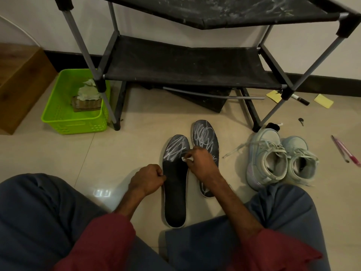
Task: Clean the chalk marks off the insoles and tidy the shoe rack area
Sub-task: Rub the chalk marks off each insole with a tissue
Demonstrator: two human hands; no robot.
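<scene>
Head view: right grip (201,165) pinches wipe (184,159) on half-chalked insole (174,192); left grip (148,179) pinches edge.

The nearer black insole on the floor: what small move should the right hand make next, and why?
Probably stroke the small white wipe, pinched in the right hand, forward over the white chalk scribbles. The nearer black insole looks clean at its heel half, its toe half is marked, and the left hand holds its edge.
</scene>
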